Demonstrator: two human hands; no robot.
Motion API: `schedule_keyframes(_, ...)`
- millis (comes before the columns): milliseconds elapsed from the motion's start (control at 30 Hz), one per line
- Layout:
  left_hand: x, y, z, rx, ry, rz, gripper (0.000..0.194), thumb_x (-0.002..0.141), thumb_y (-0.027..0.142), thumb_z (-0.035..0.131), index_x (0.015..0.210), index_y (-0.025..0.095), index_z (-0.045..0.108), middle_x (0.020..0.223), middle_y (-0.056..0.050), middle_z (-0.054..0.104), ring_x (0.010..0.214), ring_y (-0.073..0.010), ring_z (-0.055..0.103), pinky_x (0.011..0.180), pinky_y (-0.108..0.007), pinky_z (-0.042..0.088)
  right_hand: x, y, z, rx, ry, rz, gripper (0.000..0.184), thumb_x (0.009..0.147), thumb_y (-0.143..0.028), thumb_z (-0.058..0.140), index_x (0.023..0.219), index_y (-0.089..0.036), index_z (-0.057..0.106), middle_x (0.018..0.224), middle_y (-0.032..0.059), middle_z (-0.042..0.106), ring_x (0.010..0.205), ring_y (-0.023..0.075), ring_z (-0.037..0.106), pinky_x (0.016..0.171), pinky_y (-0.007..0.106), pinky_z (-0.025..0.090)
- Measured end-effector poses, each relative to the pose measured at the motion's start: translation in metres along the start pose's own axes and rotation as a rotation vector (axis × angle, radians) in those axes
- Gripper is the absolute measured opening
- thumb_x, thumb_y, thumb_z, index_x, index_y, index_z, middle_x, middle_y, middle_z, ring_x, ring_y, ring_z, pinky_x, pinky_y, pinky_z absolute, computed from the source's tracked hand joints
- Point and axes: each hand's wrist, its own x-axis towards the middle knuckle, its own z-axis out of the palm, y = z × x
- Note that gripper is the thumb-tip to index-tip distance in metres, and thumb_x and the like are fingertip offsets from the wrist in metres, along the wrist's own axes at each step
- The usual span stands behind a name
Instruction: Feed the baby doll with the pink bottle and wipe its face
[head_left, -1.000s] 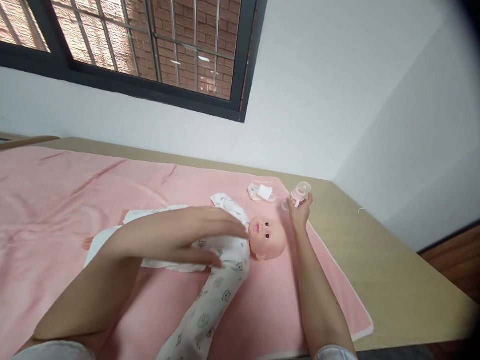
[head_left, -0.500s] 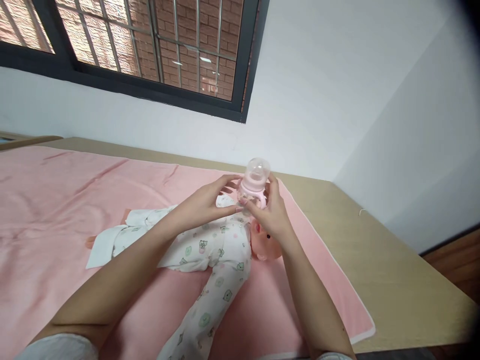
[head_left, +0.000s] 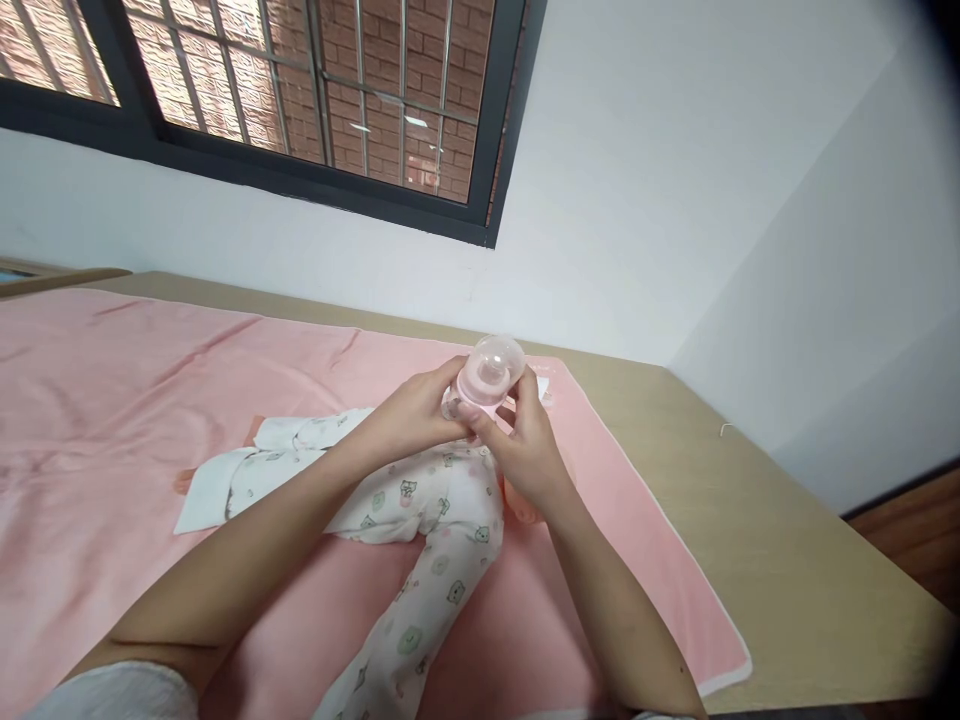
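A baby bottle [head_left: 490, 375] with a clear domed cap and a pink collar is tilted with its cap toward me, above the chest of a baby doll [head_left: 450, 495]. My left hand [head_left: 421, 412] grips the bottle from the left side. From the right, my right hand [head_left: 523, 442] is closed round it, the thumb lying across the front below the collar. The bottle's lower part is mostly hidden by my fingers. The doll lies on its back in white printed clothes, its head largely covered by my right hand and wrist.
A pink blanket [head_left: 135, 390] lies under the doll on a light wooden table [head_left: 697, 480]. White walls [head_left: 600, 200] stand behind and to the right. A dark-framed window [head_left: 315, 180] with metal bars is at the upper left. A small white item [head_left: 543, 384] lies beyond my right hand.
The bottle has come slightly left and down, and its cap has tipped toward me. My left hand has closed onto it, and my right hand has moved left with it.
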Motion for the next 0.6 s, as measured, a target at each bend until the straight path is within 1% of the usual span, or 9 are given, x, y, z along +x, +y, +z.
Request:
schedule_keyframes(100, 0.002, -0.003, 0.0, 0.135, 0.039, 0.006, 0.053, 0.075, 0.03, 0.064, 0.126, 0.021, 0.053, 0.128, -0.005, 0.059, 0.108, -0.0274, 0.061, 0.088, -0.036, 0.049, 0.0, 0.004, -0.003, -0.054, 0.089, -0.037, 0.07, 0.085, -0.047, 0.063, 0.144, -0.031, 0.029, 0.144, 0.0057, 0.039, 0.13, 0.0229, 0.044, 0.107, 0.045, 0.044)
schedule_keyframes(200, 0.004, -0.01, -0.002, 0.256, 0.088, -0.007, 0.059, 0.073, 0.036, 0.065, 0.128, 0.019, 0.052, 0.135, -0.008, 0.055, 0.116, -0.0296, 0.056, 0.095, -0.038, 0.046, 0.0, 0.006, -0.005, -0.156, 0.169, -0.083, 0.066, 0.085, -0.045, 0.062, 0.143, -0.031, 0.032, 0.141, 0.0057, 0.041, 0.13, 0.0247, 0.042, 0.108, 0.049, 0.042)
schedule_keyframes(300, 0.008, -0.022, -0.008, 0.295, 0.113, -0.017, 0.061, 0.07, 0.036, 0.065, 0.127, 0.018, 0.053, 0.132, -0.009, 0.056, 0.117, -0.0297, 0.055, 0.095, -0.038, 0.045, 0.001, 0.006, -0.008, -0.186, 0.225, -0.131, 0.064, 0.085, -0.045, 0.062, 0.141, -0.031, 0.034, 0.138, 0.0063, 0.043, 0.128, 0.0244, 0.044, 0.108, 0.048, 0.041)
schedule_keyframes(367, 0.012, -0.033, -0.015, 0.32, 0.161, -0.046, 0.061, 0.068, 0.033, 0.064, 0.126, 0.017, 0.054, 0.128, -0.009, 0.058, 0.115, -0.0295, 0.056, 0.095, -0.037, 0.045, 0.006, 0.008, -0.016, -0.187, 0.287, -0.164, 0.065, 0.085, -0.045, 0.062, 0.141, -0.03, 0.033, 0.136, 0.0073, 0.045, 0.125, 0.0237, 0.047, 0.107, 0.045, 0.042)
schedule_keyframes(467, 0.018, -0.052, -0.027, 0.388, 0.216, -0.123, 0.063, 0.066, 0.031, 0.063, 0.127, 0.017, 0.054, 0.126, -0.01, 0.058, 0.111, -0.0298, 0.056, 0.094, -0.037, 0.045, 0.02, 0.024, -0.041, -0.203, 0.398, -0.181, 0.065, 0.084, -0.045, 0.061, 0.14, -0.029, 0.033, 0.135, 0.0079, 0.045, 0.123, 0.0226, 0.049, 0.104, 0.042, 0.044)
schedule_keyframes(533, 0.021, -0.066, -0.035, 0.472, 0.224, -0.205, 0.065, 0.064, 0.031, 0.064, 0.128, 0.019, 0.056, 0.125, -0.009, 0.059, 0.112, -0.0323, 0.055, 0.095, -0.04, 0.043, 0.031, 0.046, -0.066, -0.227, 0.44, -0.144, 0.064, 0.081, -0.044, 0.063, 0.137, -0.027, 0.036, 0.135, 0.008, 0.046, 0.119, 0.0215, 0.051, 0.102, 0.04, 0.045)
schedule_keyframes(600, 0.024, -0.079, -0.041, 0.554, 0.223, -0.308, 0.068, 0.063, 0.032, 0.066, 0.13, 0.023, 0.056, 0.124, -0.007, 0.061, 0.117, -0.0373, 0.05, 0.098, -0.046, 0.039, 0.04, 0.076, -0.092, -0.284, 0.45, -0.054, 0.064, 0.077, -0.042, 0.065, 0.134, -0.024, 0.041, 0.13, 0.0084, 0.05, 0.115, 0.0215, 0.053, 0.101, 0.041, 0.045)
